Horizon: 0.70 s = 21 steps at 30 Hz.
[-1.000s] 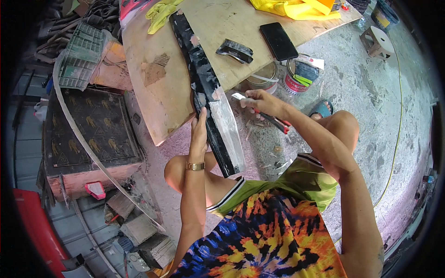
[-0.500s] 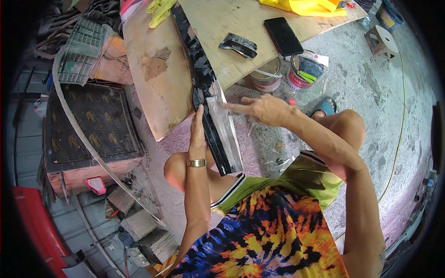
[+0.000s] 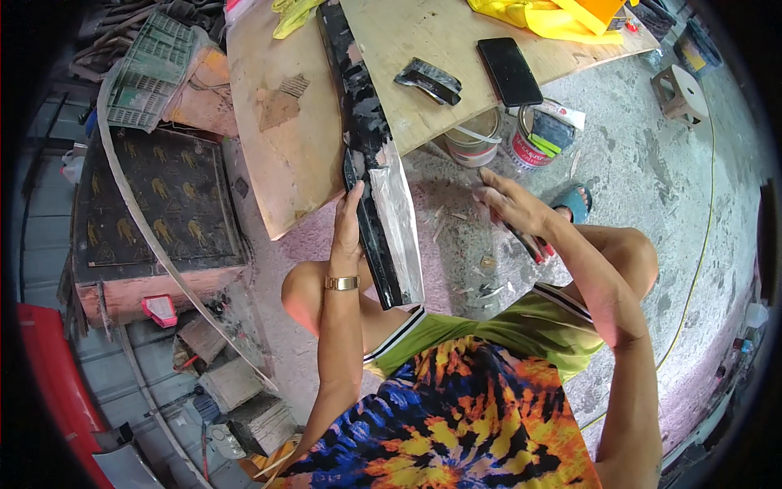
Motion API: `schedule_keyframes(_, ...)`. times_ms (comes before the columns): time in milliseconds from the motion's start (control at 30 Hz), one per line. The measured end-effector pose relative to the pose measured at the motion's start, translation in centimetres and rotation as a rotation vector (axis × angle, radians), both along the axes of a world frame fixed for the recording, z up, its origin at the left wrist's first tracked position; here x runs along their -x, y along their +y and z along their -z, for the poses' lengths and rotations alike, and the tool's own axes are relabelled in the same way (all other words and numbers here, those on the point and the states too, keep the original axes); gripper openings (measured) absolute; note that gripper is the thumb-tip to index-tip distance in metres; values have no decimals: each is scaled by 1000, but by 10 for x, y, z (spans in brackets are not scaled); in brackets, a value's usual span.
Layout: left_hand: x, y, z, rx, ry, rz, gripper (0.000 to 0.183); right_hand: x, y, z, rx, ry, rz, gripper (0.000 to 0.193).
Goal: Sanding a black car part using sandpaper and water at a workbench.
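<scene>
A long black strip (image 3: 376,236), patched with grey and scuffed, slopes from the wooden board's far edge down to my lap. Along the near right part of it lies a crinkled whitish-silver film (image 3: 395,220). My left hand (image 3: 348,224) grips the strip's left side; the fingers underneath are hidden. Off to the strip's right, apart from it, my right hand (image 3: 515,204) is closed round a thin dark tool with a red end (image 3: 533,247); its exact kind is unclear. Ahead of it stand two open cans, one plain (image 3: 472,155) and one red-and-white (image 3: 529,153).
On the wooden board (image 3: 277,171) lie a black phone (image 3: 509,72), a short black piece (image 3: 428,80) and yellow cloth (image 3: 542,20). A stool (image 3: 680,94) stands far right. At left are a dark-topped box (image 3: 155,204), a green crate (image 3: 151,77) and a curved pale strip (image 3: 134,204).
My right hand has moved right, away from the film, and its fingers have drawn in; the tool now shows beneath it. My left hand keeps its place on the strip.
</scene>
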<state>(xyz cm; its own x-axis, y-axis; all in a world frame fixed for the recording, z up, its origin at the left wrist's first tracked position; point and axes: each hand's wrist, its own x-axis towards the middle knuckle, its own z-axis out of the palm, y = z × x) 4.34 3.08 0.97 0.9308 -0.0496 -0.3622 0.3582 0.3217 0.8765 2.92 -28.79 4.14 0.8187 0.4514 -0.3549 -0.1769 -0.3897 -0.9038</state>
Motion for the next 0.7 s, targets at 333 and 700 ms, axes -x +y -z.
schedule_keyframes(333,-4,-19,-4,-7,10,-5,45,-47,41,28,-79,-309,-75,25)
schedule_keyframes(700,0,-26,-14,243,98,25,45,-64,63,37,22,-501,-138,26)
